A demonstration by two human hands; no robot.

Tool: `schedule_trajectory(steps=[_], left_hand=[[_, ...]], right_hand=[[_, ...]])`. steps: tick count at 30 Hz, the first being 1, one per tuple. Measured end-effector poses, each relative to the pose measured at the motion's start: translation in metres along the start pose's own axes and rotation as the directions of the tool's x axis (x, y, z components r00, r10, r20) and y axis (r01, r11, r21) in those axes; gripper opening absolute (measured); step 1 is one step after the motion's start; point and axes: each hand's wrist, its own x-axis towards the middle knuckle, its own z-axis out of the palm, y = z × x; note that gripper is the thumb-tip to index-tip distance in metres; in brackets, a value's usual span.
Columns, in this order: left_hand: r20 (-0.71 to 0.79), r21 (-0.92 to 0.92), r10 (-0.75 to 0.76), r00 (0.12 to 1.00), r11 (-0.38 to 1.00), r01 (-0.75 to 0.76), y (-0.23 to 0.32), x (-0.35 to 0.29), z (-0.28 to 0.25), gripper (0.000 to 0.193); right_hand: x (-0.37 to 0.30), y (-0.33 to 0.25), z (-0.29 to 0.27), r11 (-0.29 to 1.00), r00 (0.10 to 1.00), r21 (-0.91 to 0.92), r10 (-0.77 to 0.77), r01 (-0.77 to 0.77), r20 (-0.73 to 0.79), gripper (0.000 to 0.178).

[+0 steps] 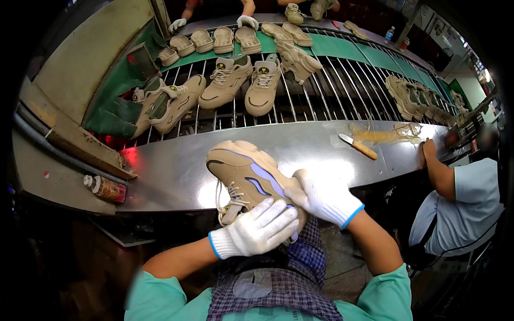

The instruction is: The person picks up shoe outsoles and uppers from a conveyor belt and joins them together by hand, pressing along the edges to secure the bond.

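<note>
I hold a beige sneaker point(243, 174) with lilac side stripes and loose white laces over the front of a steel bench point(176, 171). Both my hands wear white knit gloves with blue cuffs. My left hand point(257, 230) grips the shoe's opening end from below. My right hand point(324, 198) clasps the heel side from the right. The sneaker lies tilted, its thick sole turned up and away from me.
Behind the bench runs a wire-rod conveyor point(326, 85) carrying several beige sneakers point(227, 80) and loose soles point(222, 39). A wooden-handled knife point(357, 146) and glue strands lie on the bench at right. A bottle point(104, 188) lies at left. A seated person point(460, 203) works at right; gloved hands reach in at the far side.
</note>
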Motion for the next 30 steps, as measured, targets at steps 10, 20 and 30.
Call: schedule_trajectory(steps=[10,20,30], left_hand=[[-0.012,0.011,-0.040,0.999,0.999,0.041,-0.001,-0.014,-0.008,0.033],[-0.036,-0.017,-0.028,0.999,0.999,0.027,-0.001,-0.048,0.002,0.035],[0.052,-0.113,-0.011,0.999,0.993,0.016,-0.013,-0.028,-0.021,0.034]], right_hand=[[0.078,-0.025,0.003,0.851,0.956,0.439,-0.225,0.287,-0.189,0.058],[0.051,-0.032,0.001,0.974,0.954,0.135,-0.207,0.181,0.216,0.067],[-0.013,-0.003,0.031,0.757,0.997,0.653,-0.070,0.029,0.038,0.056]])
